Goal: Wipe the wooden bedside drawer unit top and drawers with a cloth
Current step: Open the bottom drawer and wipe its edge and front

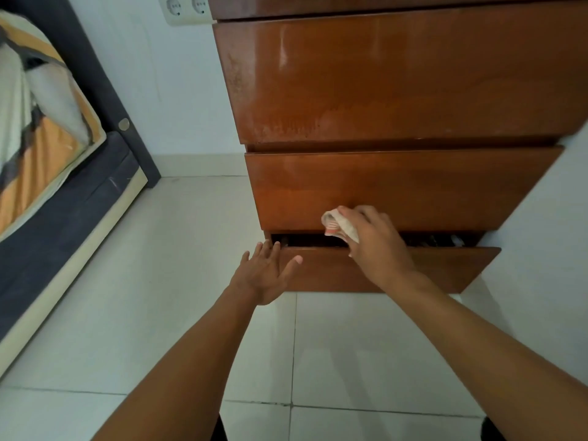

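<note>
The wooden bedside drawer unit (pixel 397 84) fills the upper right, its glossy brown fronts facing me. The bottom drawer (pixel 445 268) stands pulled out a little, with a dark gap above it. My right hand (pixel 375 246) grips a bunched white cloth (pixel 339 226) with red marks, pressed at the lower edge of the middle drawer (pixel 413 186). My left hand (pixel 267 275) is spread flat, fingers apart, at the left corner of the bottom drawer's front, holding nothing.
A bed (pixel 47 148) with a dark frame and orange-and-white bedding runs along the left. White floor tiles (pixel 191 249) lie between bed and unit. A double wall socket (pixel 184 7) sits left of the unit's top. A white wall (pixel 541 233) borders the unit's right side.
</note>
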A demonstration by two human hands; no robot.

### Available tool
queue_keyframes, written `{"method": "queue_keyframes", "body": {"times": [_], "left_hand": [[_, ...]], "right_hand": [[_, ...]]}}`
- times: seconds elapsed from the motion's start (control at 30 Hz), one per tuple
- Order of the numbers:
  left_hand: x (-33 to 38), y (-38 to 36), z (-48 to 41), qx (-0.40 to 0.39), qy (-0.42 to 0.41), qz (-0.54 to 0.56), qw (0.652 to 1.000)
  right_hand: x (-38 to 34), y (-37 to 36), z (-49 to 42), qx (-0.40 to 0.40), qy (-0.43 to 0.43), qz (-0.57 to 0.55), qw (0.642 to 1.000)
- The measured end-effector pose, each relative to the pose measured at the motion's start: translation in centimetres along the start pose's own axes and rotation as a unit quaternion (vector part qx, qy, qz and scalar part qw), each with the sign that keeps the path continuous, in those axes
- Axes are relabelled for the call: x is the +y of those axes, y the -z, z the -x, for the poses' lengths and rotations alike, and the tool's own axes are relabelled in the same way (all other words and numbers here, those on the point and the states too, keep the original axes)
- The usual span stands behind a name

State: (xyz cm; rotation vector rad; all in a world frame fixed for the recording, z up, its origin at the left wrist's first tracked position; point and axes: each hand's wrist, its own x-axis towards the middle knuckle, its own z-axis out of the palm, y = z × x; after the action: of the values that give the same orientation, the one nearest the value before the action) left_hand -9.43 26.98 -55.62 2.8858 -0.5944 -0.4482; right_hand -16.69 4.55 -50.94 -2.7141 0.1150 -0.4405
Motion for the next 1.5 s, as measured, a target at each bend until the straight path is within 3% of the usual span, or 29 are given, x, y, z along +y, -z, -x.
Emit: {"method": "queue_keyframes", "body": {"times": [0.2,0.4,0.53,0.7,0.9,1.17,1.4,1.5], "left_hand": [[-0.2,0.4,-0.4,-0.018,-0.012,0.053,0.998],[-0.7,-0.3,-0.9,-0.004,-0.023,0.057,0.998],[-0.3,0.1,-1.0,-0.006,-0.020,0.033,0.999],[2.6,0.2,-1.5,-0.027,-0.006,-0.019,0.999],[6.8,-1.4,-1.6,-0.005,-0.017,-0.010,1.000],[6.2,-2.1,-1.9,0.003,-0.024,-0.040,0.999],[6.3,-1.9,-1.9,0.004,-0.025,-0.052,0.998],[6.3,-1.9,-1.9,0.005,-0.029,-0.063,0.998]], "right_hand": [[-4.1,-8.7,-0.1,-0.060,0.090,0.040,0.993],[-4.2,-12.1,1.8,-0.061,0.076,0.070,0.993],[-3.2,-11.2,1.4,-0.049,0.092,0.063,0.993],[0.4,-9.1,1.7,-0.031,0.047,0.094,0.994],[10.5,-4.9,3.5,-0.017,-0.007,0.191,0.981],[22.8,0.0,5.8,0.012,-0.046,0.286,0.957],[22.0,1.7,6.1,0.057,-0.065,0.310,0.947],[22.4,2.0,5.8,0.006,-0.056,0.348,0.936]]}}
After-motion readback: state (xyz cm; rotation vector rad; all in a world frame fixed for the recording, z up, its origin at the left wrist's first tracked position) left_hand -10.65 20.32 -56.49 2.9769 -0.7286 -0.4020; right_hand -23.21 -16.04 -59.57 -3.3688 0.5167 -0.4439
